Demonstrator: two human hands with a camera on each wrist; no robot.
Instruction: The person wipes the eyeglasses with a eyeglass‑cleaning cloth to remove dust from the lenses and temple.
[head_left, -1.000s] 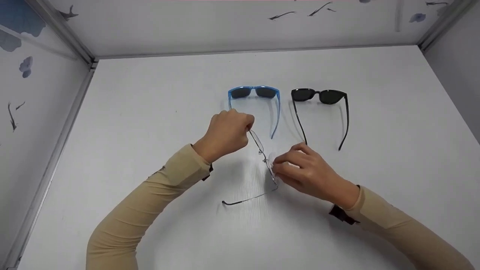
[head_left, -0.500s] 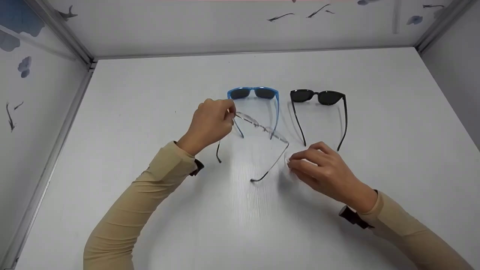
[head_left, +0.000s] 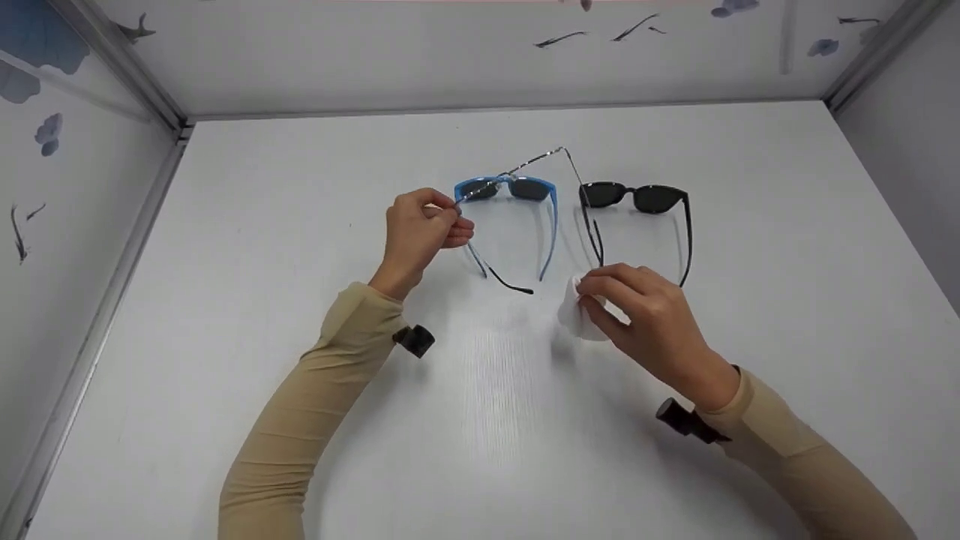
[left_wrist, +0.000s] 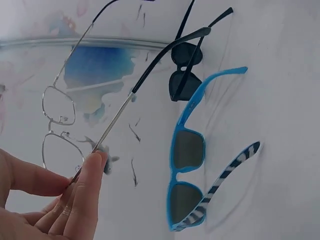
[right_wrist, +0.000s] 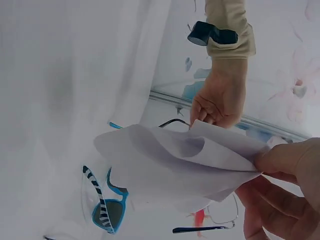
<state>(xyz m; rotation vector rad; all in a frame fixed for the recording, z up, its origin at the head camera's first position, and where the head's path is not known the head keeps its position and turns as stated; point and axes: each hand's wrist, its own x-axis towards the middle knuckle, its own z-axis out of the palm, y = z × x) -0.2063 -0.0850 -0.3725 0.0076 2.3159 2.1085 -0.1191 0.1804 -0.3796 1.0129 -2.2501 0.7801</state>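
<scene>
Wire glasses (left_wrist: 114, 121), pinched in left hand (head_left: 417, 231)

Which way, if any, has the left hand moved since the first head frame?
Yes: against the resting blue sunglasses, the left hand has shifted left and farther up the picture.

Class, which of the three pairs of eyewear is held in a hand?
The clear-lensed metal glasses, pinched in the left hand; the blue sunglasses and the black sunglasses rest on the table.
</scene>
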